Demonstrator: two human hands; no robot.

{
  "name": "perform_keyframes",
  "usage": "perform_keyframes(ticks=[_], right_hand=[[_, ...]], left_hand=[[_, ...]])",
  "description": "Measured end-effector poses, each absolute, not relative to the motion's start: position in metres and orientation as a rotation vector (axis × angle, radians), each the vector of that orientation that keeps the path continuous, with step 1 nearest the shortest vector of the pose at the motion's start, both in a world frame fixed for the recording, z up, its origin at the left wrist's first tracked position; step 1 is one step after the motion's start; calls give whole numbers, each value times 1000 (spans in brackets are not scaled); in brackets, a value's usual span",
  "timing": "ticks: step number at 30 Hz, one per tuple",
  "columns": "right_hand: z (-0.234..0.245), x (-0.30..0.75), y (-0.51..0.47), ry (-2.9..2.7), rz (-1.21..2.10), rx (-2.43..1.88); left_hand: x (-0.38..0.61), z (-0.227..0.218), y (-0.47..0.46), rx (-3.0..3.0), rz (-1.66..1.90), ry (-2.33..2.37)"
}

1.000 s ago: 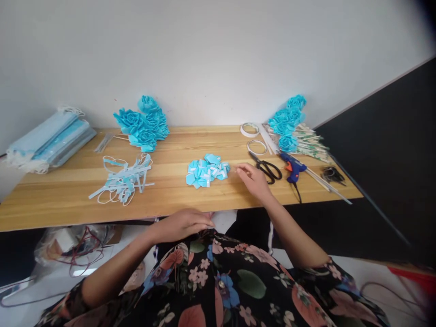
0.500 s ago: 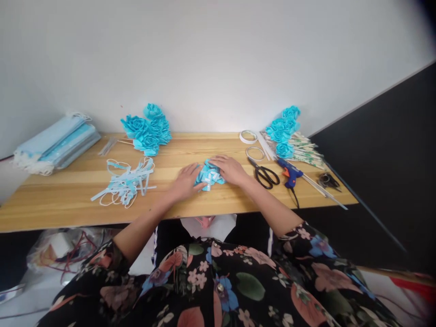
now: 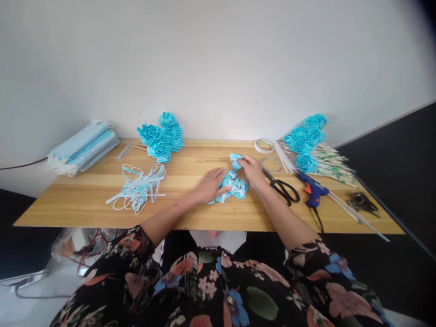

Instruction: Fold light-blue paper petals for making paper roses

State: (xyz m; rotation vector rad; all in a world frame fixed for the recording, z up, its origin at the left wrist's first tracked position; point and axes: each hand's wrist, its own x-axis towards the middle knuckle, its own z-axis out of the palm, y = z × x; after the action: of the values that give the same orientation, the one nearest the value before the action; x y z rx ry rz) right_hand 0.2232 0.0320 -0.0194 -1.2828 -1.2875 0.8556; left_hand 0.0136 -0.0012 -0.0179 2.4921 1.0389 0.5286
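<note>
On the wooden table (image 3: 190,218) lies a small heap of blue petal-like pieces (image 3: 238,190) with white strips on them. My left hand (image 3: 211,187) rests flat at the heap's left side, fingers stretched out and touching it. Just beyond the heap, my right hand (image 3: 252,169) pinches a blue petal-like piece (image 3: 235,160) between thumb and fingers, raised slightly off the pile. Its exact material cannot be made out.
Blue flowers (image 3: 160,138) stand at the back left, more blue flowers (image 3: 304,138) at the back right. Face masks (image 3: 81,147) are stacked far left, near cut-off straps (image 3: 139,188). Scissors (image 3: 284,188), a tape roll (image 3: 264,146) and a blue glue gun (image 3: 313,190) lie right.
My right hand has lifted one blue piece from the heap and moved it away. My left hand stays beside the pile. The view has shifted, so the table sits differently in it.
</note>
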Motion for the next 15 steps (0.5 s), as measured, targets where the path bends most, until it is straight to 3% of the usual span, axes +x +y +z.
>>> perform_keyframes(ticks=[8,15], right_hand=[[-6,216,60,-1322,898,-1184],[-3,206,60,-1505,1000,-1158]], left_hand=[[19,9,58,1740,1141,1215],[29,-6,73,1546,1134,1130]])
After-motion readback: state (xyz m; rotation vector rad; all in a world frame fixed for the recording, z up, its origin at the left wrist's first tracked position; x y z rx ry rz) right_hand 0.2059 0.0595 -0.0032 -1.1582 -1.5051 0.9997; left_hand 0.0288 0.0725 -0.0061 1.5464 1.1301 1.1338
